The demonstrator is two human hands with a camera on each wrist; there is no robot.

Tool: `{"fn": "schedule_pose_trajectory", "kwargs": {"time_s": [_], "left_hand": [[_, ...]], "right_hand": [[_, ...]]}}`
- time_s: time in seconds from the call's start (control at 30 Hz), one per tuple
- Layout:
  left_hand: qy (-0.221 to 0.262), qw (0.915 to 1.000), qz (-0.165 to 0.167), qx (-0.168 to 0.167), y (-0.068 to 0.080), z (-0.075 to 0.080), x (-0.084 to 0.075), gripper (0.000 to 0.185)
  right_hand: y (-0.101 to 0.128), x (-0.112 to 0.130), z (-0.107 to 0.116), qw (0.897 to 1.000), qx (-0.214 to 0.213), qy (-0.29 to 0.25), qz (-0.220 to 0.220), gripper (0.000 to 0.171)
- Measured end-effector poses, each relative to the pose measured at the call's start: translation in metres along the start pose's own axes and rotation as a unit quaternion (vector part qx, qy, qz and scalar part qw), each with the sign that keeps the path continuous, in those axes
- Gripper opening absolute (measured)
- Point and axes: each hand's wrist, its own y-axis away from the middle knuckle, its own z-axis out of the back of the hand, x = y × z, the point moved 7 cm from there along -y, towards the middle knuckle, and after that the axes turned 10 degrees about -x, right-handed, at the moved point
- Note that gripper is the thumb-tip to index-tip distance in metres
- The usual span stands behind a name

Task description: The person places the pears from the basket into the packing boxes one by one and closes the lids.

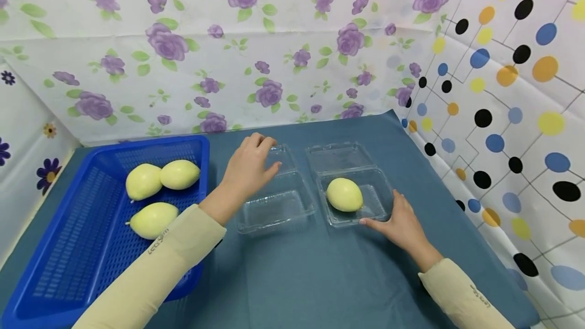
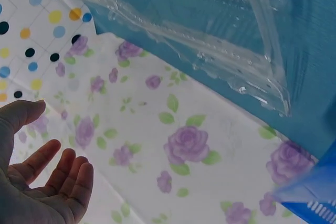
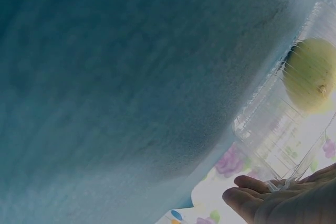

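A hinged clear plastic box (image 1: 352,217) stands with its lid folded back, holding one pale yellow lemon (image 1: 344,195) in its left half. My right hand (image 1: 404,225) grips the box's front right corner, thumb along the front edge and fingers at the side. In the right wrist view the fingers (image 3: 247,198) lie right at that corner. Over the left clear box (image 1: 276,207), which is also opened out, my left hand (image 1: 247,166) hovers with loosely bent fingers. The left wrist view shows nothing in that hand (image 2: 47,187).
On the left stands a blue perforated basket (image 1: 64,263) with three lemons (image 1: 153,220) at its far right. Blue-grey cloth (image 1: 292,278) covers the table. A flowered curtain (image 1: 192,75) rises behind it, a dotted one (image 1: 502,116) on the right.
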Motion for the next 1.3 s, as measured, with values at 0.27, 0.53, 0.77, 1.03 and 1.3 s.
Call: {"fn": "schedule_pose_trajectory", "kwargs": {"time_s": [0.27,0.53,0.77,1.03,1.3], "left_hand": [[0.017,0.9977,0.057,-0.034,0.001,0.022,0.026,0.037],[0.017,0.9935,0.096,-0.058,0.009,0.038,0.054,0.043],[0.024,0.9898,0.111,-0.086,0.018,0.048,0.074,0.042],[0.005,0.9883,0.134,-0.073,0.03,0.053,0.088,0.041],[0.0,0.984,0.172,-0.048,0.047,0.061,0.107,0.043]], "right_hand": [[0.001,0.001,0.0,1.0,0.0,0.003,0.001,0.126],[0.002,0.001,0.001,1.0,0.002,0.006,-0.005,0.126],[0.001,0.002,0.0,1.0,0.002,0.007,-0.003,0.126],[0.001,0.0,-0.002,1.0,0.003,0.004,-0.002,0.125],[0.001,0.003,-0.002,1.0,0.005,0.004,0.001,0.125]]}}
